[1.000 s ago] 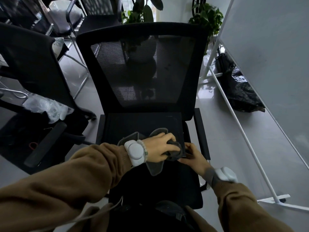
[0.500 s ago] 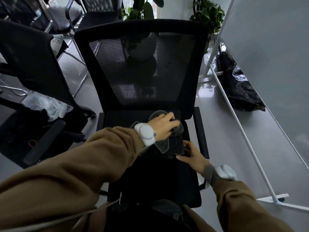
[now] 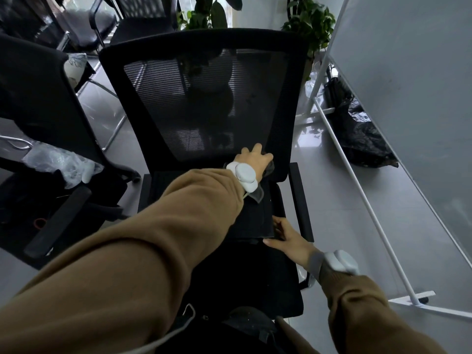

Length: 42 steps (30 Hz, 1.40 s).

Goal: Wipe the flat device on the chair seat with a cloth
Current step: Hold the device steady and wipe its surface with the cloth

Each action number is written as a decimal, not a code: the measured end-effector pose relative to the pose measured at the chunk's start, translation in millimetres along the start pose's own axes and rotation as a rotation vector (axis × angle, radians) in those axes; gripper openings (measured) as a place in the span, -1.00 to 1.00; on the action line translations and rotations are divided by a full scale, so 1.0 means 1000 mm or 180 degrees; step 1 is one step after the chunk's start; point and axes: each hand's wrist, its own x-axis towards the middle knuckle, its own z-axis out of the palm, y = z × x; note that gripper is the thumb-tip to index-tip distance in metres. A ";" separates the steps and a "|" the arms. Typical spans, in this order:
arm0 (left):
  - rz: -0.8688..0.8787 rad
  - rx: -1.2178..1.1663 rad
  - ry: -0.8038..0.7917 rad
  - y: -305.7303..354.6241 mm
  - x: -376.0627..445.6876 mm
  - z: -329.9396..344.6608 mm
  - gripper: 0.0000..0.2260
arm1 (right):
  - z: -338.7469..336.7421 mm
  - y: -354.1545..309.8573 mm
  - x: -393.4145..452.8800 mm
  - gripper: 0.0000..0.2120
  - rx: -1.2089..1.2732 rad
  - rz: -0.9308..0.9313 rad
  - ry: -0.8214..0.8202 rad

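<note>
A flat black device [image 3: 255, 221] lies on the seat of a black mesh-backed chair [image 3: 204, 98]. My left hand [image 3: 252, 159] reaches to the device's far right corner, near the chair back, and presses a grey cloth [image 3: 259, 194] down there. Part of the cloth trails out below my wrist. My right hand [image 3: 288, 238] rests on the device's near right corner, fingers on its edge, holding it in place. My left sleeve hides much of the device.
A second black chair [image 3: 38, 111] with crumpled plastic wrap [image 3: 61, 162] stands at the left. A white-framed board [image 3: 408, 98] leans at the right with a black bag [image 3: 362, 134] behind it. Potted plants [image 3: 309, 21] stand at the back.
My left hand has slid the cloth away from me, from the device's near right part to its far right corner by the chair back. My right hand has stayed on the near corner.
</note>
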 end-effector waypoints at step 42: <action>0.1467 -0.0650 -0.0168 -0.008 -0.069 0.049 -0.70 | 0.006 0.015 -0.005 -0.39 0.0386 -0.0046 0.0092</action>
